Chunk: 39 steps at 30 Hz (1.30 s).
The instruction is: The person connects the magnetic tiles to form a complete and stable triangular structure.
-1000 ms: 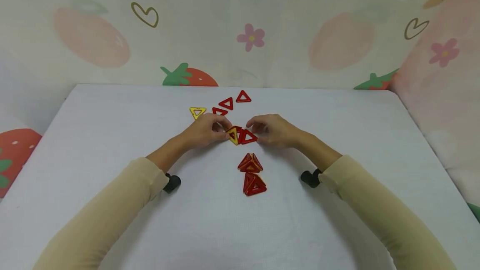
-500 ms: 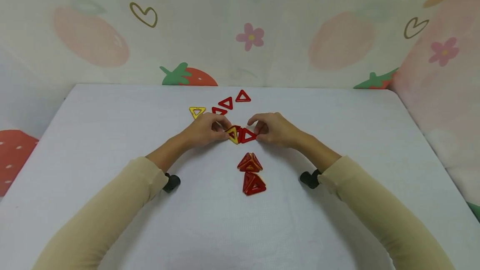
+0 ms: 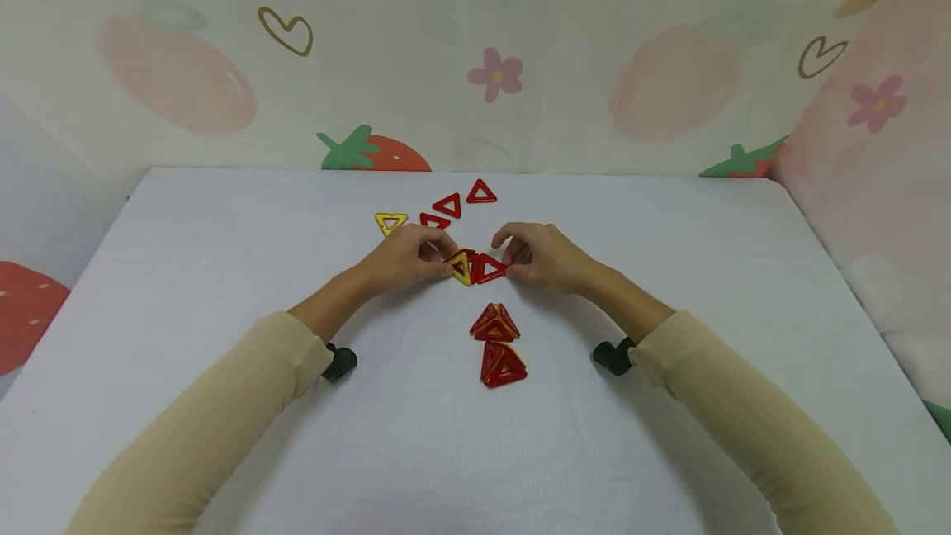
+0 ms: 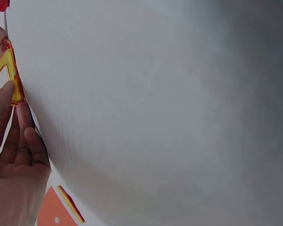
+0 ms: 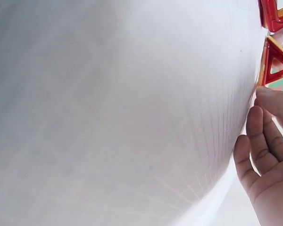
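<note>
Triangular tiles (image 3: 474, 263), red and yellow, joined or nearly so, stand on the white desk (image 3: 223, 287) at the centre of the head frame, between both hands. Left hand (image 3: 404, 258): thumb laid on a yellow tile (image 4: 12, 77), fingers behind it, a pinch grip. Right hand (image 3: 548, 258): thumb and bent fingers appear to pinch the outer corner of a red tile (image 5: 269, 66); index finger seemingly clear of it. Assessment: holding opposite ends probably steadies the pieces and leaves their inner edges uncovered. Whether those edges are fully mated cannot be determined.

Surroundings: an upper pyramid (image 3: 499, 322) and a lower pyramid (image 3: 496, 362) stand close together just below centre, apparently set there clear of the working gap. At upper centre lie a loose yellow tile (image 3: 391, 215), a far red tile (image 3: 481, 201), a middle red tile (image 3: 458, 206) and a near red tile (image 3: 433, 215).

Obstruction: the left hand partly covers the near red tile and crowds the loose yellow tile's tip. Pyramids unobstructed.
</note>
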Each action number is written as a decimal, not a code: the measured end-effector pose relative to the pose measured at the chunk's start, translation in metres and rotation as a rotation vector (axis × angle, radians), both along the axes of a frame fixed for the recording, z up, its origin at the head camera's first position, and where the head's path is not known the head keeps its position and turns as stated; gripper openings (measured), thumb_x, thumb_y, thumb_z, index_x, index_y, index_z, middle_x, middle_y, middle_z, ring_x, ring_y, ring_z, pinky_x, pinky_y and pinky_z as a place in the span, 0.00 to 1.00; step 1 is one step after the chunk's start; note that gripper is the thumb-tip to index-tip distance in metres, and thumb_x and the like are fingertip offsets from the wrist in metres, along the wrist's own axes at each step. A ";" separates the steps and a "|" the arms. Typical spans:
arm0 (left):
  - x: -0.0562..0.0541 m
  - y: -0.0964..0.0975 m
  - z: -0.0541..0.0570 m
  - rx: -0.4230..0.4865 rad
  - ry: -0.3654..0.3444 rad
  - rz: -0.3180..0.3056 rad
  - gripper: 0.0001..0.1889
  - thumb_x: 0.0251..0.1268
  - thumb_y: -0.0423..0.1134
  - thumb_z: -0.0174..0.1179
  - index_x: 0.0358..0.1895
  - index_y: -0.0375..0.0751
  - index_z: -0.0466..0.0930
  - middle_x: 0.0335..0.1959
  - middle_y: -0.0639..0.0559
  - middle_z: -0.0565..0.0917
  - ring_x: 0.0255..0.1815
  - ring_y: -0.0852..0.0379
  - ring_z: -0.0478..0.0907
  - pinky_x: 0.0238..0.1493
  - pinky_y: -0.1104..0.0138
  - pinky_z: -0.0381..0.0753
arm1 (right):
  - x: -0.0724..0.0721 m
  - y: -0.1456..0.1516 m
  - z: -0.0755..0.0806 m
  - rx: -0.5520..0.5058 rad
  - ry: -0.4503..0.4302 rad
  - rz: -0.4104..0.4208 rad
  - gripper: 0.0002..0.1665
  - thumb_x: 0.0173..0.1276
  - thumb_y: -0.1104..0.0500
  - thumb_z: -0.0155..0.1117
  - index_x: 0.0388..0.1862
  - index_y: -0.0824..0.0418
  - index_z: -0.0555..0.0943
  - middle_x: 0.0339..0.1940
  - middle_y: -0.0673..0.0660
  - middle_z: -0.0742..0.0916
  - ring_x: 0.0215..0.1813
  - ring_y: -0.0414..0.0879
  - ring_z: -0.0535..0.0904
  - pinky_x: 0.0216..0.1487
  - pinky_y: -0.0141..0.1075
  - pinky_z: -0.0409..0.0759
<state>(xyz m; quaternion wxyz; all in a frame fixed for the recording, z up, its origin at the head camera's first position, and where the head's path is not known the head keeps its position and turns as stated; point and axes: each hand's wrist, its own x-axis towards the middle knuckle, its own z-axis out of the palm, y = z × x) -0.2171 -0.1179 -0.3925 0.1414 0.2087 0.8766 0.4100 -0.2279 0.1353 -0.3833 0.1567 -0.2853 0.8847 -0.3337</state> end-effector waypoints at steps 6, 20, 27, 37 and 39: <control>0.001 0.000 0.001 0.000 -0.005 0.007 0.12 0.63 0.32 0.68 0.49 0.35 0.83 0.45 0.46 0.84 0.42 0.50 0.76 0.49 0.63 0.78 | 0.000 0.001 0.000 -0.043 -0.008 0.001 0.20 0.65 0.69 0.68 0.56 0.64 0.77 0.39 0.56 0.86 0.43 0.48 0.81 0.52 0.40 0.82; -0.001 0.000 -0.002 0.007 0.002 0.004 0.11 0.62 0.33 0.69 0.47 0.35 0.84 0.42 0.46 0.84 0.40 0.52 0.77 0.46 0.64 0.77 | -0.001 0.002 0.004 -0.122 -0.044 -0.013 0.19 0.65 0.70 0.67 0.54 0.66 0.78 0.39 0.57 0.86 0.43 0.48 0.81 0.51 0.39 0.82; 0.000 0.001 0.001 0.003 0.008 0.001 0.11 0.62 0.33 0.69 0.47 0.35 0.84 0.41 0.46 0.84 0.39 0.52 0.77 0.46 0.64 0.77 | -0.003 -0.001 0.003 -0.180 -0.063 -0.001 0.17 0.65 0.71 0.66 0.53 0.67 0.79 0.40 0.59 0.85 0.43 0.51 0.81 0.47 0.38 0.81; -0.001 0.000 -0.001 0.008 0.011 -0.010 0.11 0.62 0.33 0.69 0.47 0.35 0.83 0.41 0.46 0.84 0.38 0.53 0.77 0.44 0.66 0.77 | -0.002 -0.011 0.006 -0.233 -0.095 -0.001 0.18 0.65 0.72 0.66 0.54 0.69 0.79 0.41 0.61 0.83 0.45 0.52 0.82 0.50 0.39 0.80; -0.001 0.000 -0.001 0.008 0.012 -0.012 0.11 0.62 0.33 0.69 0.47 0.34 0.83 0.41 0.46 0.84 0.38 0.53 0.77 0.44 0.66 0.77 | -0.002 -0.013 0.006 -0.238 -0.094 0.001 0.18 0.65 0.72 0.66 0.54 0.70 0.78 0.41 0.61 0.83 0.45 0.52 0.82 0.50 0.38 0.80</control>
